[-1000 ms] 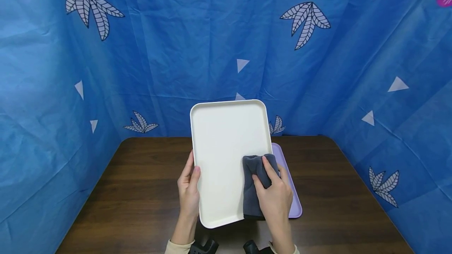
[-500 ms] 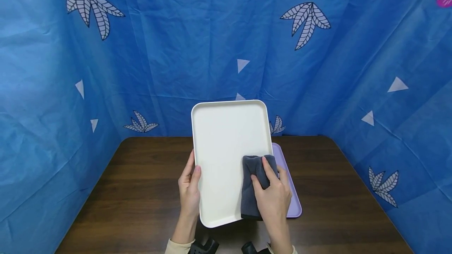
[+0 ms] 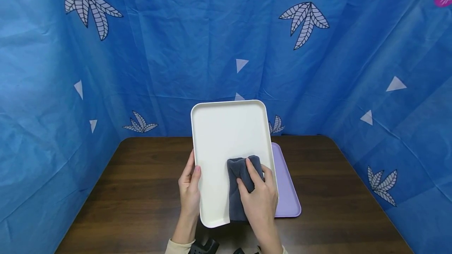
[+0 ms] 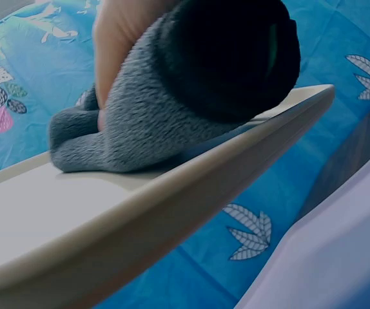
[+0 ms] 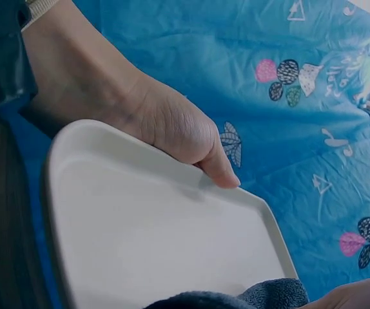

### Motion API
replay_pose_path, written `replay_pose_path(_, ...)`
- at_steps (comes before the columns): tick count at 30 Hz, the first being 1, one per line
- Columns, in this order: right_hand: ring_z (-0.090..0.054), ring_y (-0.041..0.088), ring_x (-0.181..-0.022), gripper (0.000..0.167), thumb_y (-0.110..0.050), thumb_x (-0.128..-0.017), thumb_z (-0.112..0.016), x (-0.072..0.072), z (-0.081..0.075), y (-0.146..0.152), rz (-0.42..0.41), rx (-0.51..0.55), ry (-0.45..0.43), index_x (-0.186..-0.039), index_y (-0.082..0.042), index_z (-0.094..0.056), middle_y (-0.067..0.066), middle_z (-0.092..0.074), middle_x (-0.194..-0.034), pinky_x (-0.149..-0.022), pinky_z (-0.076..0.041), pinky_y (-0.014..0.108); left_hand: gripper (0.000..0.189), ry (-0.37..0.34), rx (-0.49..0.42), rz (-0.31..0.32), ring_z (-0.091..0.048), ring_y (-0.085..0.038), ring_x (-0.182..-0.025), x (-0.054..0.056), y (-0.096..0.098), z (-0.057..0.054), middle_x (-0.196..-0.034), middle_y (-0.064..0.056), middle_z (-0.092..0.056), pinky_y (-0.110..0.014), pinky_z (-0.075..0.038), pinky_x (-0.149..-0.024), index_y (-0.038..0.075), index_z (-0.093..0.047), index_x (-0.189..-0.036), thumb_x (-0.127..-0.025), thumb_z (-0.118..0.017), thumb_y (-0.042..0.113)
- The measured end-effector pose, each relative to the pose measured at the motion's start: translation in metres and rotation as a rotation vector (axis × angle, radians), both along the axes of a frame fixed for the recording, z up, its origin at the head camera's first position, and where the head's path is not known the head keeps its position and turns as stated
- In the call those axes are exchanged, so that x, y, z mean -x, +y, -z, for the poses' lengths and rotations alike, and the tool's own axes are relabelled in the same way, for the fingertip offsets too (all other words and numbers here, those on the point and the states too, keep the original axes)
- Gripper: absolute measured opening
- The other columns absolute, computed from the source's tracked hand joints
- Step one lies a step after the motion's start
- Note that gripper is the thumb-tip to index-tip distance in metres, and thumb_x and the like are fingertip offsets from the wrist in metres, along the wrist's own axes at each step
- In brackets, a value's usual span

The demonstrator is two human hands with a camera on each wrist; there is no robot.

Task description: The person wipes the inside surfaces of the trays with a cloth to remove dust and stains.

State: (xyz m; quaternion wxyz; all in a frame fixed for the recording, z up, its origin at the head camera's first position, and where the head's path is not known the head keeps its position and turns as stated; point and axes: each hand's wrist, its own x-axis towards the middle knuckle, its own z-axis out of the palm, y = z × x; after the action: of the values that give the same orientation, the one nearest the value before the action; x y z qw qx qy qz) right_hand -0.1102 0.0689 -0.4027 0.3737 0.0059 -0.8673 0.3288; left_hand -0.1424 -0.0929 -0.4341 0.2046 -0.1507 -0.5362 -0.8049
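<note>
A white rectangular tray is held up at a tilt above the table, its inner face toward the head camera. My left hand grips its left edge, thumb over the rim and fingers behind. My right hand pinches a dark grey cloth and presses it on the tray's lower right part. In the left wrist view the folded cloth lies against the tray's inner face. The right wrist view shows my left thumb on the rim, with the cloth at the bottom edge.
A purple tray lies on the dark wooden table, partly hidden behind the white tray and my right hand. Blue patterned curtain hangs at the back and both sides.
My right hand has slid the cloth leftward across the white tray, uncovering its right edge and more of the purple tray. The left hand and white tray stay nearly in place.
</note>
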Motion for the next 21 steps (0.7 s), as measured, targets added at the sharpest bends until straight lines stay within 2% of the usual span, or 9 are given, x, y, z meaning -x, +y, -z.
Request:
replay_pose_path(9, -0.069, 0.028, -0.071, 0.065, -0.009, -0.062, -0.092, -0.004, -0.003, -0.020, -0.088, -0.064, 0.037, -0.123, -0.014, -0.070, 0.018, -0.062, -0.113, -0.054, -0.056, 0.038, 0.049, -0.015, -0.021, 0.008, -0.055, -0.008, -0.128, 0.000, 0.001, -0.001, -0.151, 0.003, -0.047, -0.025, -0.049, -0.098, 0.004, -0.031, -0.152, -0.104, -0.041, 0.006)
replay_pose_path(14, -0.070, 0.027, -0.075, 0.066, -0.009, -0.060, -0.093, -0.008, -0.004, -0.030, -0.136, -0.109, 0.060, -0.122, -0.015, -0.071, 0.016, -0.063, -0.112, -0.056, -0.057, 0.037, 0.049, -0.024, -0.032, 0.019, -0.053, -0.008, -0.130, -0.001, 0.003, -0.001, -0.150, 0.004, -0.047, -0.023, -0.047, -0.101, 0.004, -0.030, -0.152, -0.104, -0.041, 0.007)
replay_pose_path(21, -0.070, 0.027, -0.085, 0.066, -0.008, -0.059, -0.093, -0.012, -0.004, -0.039, -0.207, -0.138, 0.074, -0.121, -0.016, -0.071, 0.016, -0.064, -0.113, -0.062, -0.059, 0.040, 0.049, 0.019, -0.047, 0.041, -0.051, -0.009, -0.131, 0.000, 0.004, -0.001, -0.149, 0.004, -0.049, -0.022, -0.045, -0.103, 0.002, -0.029, -0.152, -0.104, -0.040, 0.005)
